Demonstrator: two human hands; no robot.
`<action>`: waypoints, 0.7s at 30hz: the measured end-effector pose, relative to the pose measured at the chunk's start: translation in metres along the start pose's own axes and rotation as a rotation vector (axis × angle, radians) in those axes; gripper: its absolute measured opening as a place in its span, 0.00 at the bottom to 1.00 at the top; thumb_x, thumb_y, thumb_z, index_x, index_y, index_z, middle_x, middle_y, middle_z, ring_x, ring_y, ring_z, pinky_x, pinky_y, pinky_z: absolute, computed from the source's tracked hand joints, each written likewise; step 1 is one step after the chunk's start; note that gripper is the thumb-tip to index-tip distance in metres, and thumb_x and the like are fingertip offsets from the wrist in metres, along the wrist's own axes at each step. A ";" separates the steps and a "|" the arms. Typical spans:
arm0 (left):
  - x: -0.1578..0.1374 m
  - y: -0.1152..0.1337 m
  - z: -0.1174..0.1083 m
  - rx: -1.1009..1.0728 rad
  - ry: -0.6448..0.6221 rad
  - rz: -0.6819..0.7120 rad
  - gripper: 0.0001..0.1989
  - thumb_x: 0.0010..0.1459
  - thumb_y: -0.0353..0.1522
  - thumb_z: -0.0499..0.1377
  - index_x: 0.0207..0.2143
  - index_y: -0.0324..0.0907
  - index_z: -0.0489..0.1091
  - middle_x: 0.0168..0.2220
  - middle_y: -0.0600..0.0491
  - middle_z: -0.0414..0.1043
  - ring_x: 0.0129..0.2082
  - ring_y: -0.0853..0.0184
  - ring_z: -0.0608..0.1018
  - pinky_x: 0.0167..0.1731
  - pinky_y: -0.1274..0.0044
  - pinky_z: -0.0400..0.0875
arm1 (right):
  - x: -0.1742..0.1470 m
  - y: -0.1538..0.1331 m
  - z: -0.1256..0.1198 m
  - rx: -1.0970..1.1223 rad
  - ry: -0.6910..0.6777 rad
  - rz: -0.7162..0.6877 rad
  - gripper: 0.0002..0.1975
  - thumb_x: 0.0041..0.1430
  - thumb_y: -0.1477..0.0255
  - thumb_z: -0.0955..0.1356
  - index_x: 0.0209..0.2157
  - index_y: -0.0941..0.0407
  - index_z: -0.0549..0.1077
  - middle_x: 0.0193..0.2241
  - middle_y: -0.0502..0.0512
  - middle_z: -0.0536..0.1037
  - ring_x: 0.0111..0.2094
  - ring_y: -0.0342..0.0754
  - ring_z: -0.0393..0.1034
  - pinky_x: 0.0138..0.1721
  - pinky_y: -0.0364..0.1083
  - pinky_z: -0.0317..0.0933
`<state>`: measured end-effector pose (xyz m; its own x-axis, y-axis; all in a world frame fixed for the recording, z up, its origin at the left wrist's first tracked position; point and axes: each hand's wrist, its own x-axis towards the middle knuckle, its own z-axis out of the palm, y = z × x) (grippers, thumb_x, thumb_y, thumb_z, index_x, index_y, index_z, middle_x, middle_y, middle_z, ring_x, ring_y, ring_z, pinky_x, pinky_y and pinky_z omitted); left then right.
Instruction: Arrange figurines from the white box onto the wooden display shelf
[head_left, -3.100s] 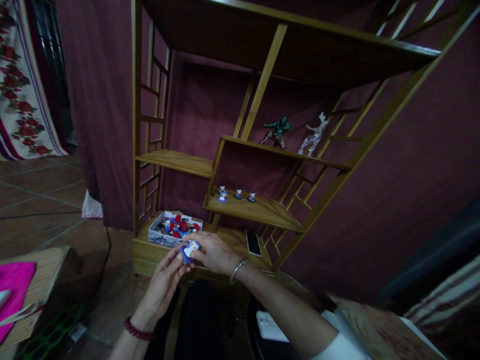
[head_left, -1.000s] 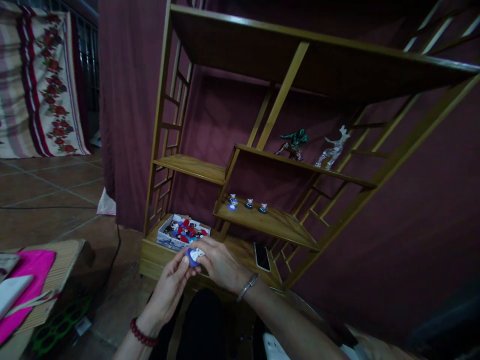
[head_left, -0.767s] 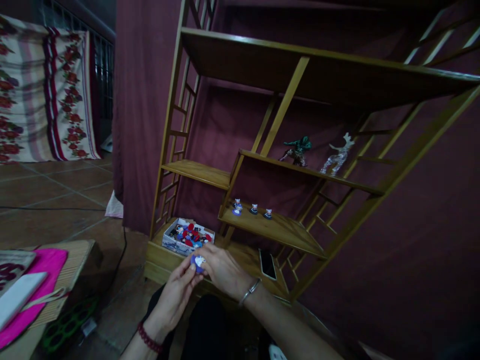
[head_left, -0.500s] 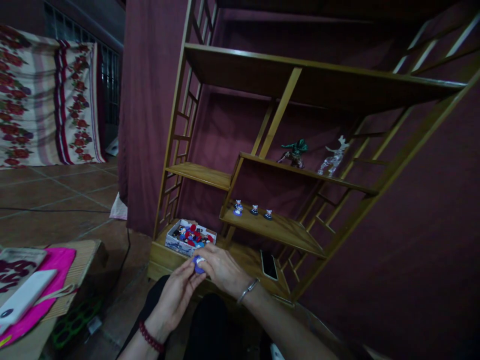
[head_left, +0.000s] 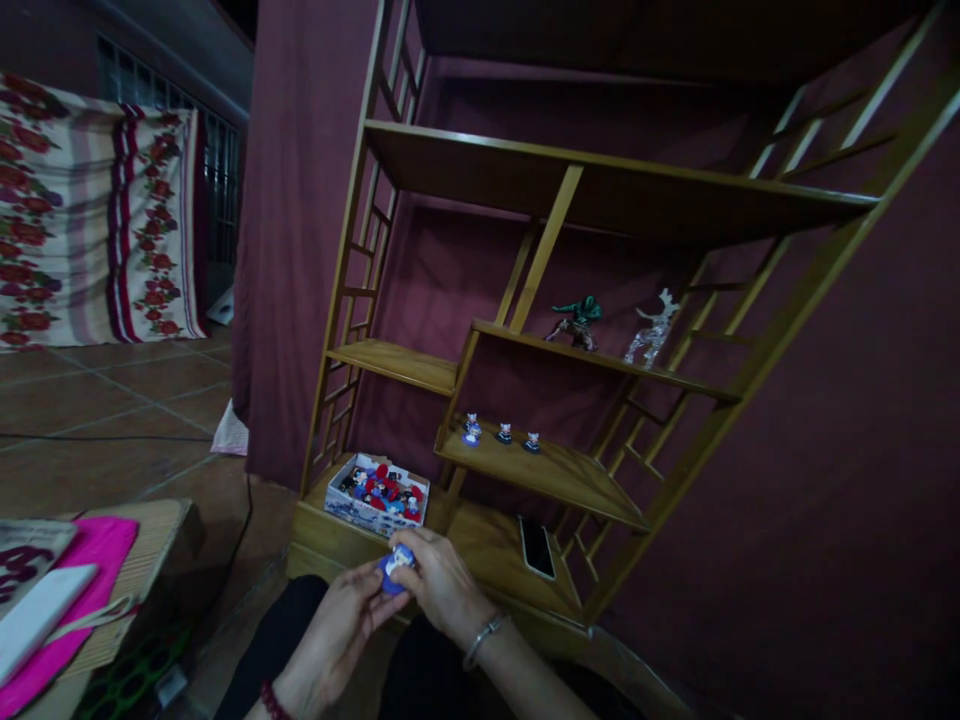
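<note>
Both my hands meet around a small purple and white figurine (head_left: 396, 568) in front of the shelf unit. My left hand (head_left: 339, 622) grips it by its lower left side, at the purple base. From the right and above, my right hand (head_left: 442, 582) pinches the same figurine with thumb and fingers. Just beyond them is a patterned cardboard box (head_left: 360, 512) filled with many small red, blue and black figurines. On the low shelf (head_left: 540, 474) stand several like figurines: a purple one (head_left: 471, 435) at the left, and dark-based ones (head_left: 532, 442) to its right.
A phone (head_left: 537, 547) lies on the bottom board. Higher up stand a green figure (head_left: 577, 322) and a clear figure (head_left: 651, 330). At the left, a low table (head_left: 161, 525) holds a pink cloth (head_left: 112, 540) and a white object (head_left: 45, 620). A flowered cloth (head_left: 90, 230) hangs behind.
The figurine has come lower and shows more of its white and purple front between my fingers. Both hands sit slightly lower in view. The camera has tilted a little.
</note>
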<state>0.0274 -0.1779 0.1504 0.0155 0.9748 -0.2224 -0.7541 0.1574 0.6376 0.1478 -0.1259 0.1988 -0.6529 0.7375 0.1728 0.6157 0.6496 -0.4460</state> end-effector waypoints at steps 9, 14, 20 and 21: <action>0.023 -0.005 -0.011 0.030 0.047 -0.076 0.04 0.48 0.23 0.57 0.28 0.31 0.70 0.29 0.45 0.74 0.28 0.67 0.76 0.38 0.71 0.70 | 0.004 0.009 0.007 0.057 0.004 -0.032 0.11 0.51 0.78 0.61 0.36 0.53 0.69 0.33 0.49 0.70 0.37 0.42 0.64 0.39 0.38 0.55; 0.031 -0.008 -0.016 0.026 0.057 -0.099 0.03 0.45 0.24 0.58 0.26 0.32 0.70 0.27 0.47 0.73 0.27 0.66 0.76 0.37 0.70 0.70 | 0.006 0.014 0.004 0.035 -0.055 -0.091 0.08 0.54 0.76 0.60 0.34 0.53 0.69 0.33 0.48 0.70 0.37 0.41 0.64 0.39 0.38 0.55; 0.033 -0.007 -0.012 0.102 0.022 -0.189 0.04 0.42 0.25 0.61 0.24 0.32 0.70 0.24 0.47 0.73 0.26 0.65 0.76 0.33 0.72 0.71 | 0.006 0.028 0.001 0.010 -0.120 -0.182 0.07 0.55 0.75 0.62 0.36 0.52 0.69 0.34 0.47 0.70 0.37 0.40 0.63 0.39 0.37 0.54; 0.033 -0.006 -0.011 0.115 0.020 -0.204 0.04 0.42 0.25 0.61 0.24 0.32 0.69 0.25 0.46 0.74 0.26 0.64 0.76 0.32 0.73 0.71 | 0.006 0.030 0.000 0.004 -0.127 -0.203 0.07 0.56 0.74 0.62 0.36 0.53 0.69 0.34 0.47 0.70 0.37 0.40 0.63 0.39 0.37 0.54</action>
<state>0.0252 -0.1486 0.1308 0.1466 0.9178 -0.3691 -0.6571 0.3692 0.6572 0.1621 -0.1020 0.1861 -0.8136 0.5625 0.1471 0.4646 0.7811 -0.4172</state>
